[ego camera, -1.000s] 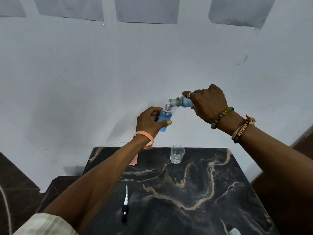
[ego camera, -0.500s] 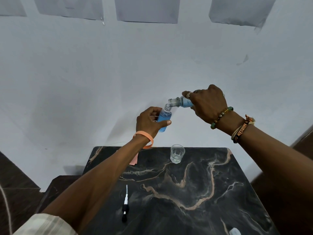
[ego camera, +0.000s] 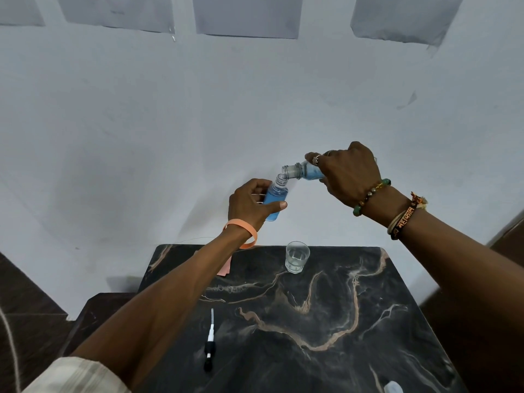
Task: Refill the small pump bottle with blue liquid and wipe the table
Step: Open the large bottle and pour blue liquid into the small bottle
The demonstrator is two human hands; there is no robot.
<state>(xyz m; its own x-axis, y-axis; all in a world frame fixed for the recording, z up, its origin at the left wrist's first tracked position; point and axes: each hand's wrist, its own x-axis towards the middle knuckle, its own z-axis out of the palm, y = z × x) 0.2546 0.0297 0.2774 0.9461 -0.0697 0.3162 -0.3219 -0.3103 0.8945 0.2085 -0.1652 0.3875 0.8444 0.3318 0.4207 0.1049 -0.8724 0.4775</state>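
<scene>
My left hand [ego camera: 249,205] grips the small clear bottle [ego camera: 275,198], held nearly upright in the air above the far edge of the table; blue liquid fills most of it and its neck has no cap. My right hand [ego camera: 347,173] holds a larger clear bottle [ego camera: 304,171] tipped sideways, its open mouth touching the small bottle's neck. Blue liquid sits in the larger bottle's body, most of which my fingers hide. The black pump head [ego camera: 209,348] with its white tube lies on the dark marble table [ego camera: 354,350] near the front left.
A small glass [ego camera: 297,257] holding clear liquid stands near the table's far edge. A pink paper piece [ego camera: 226,268] shows beside my left forearm. A whitish object [ego camera: 392,388] peeks in at the table's front edge. A pale wall stands right behind the table.
</scene>
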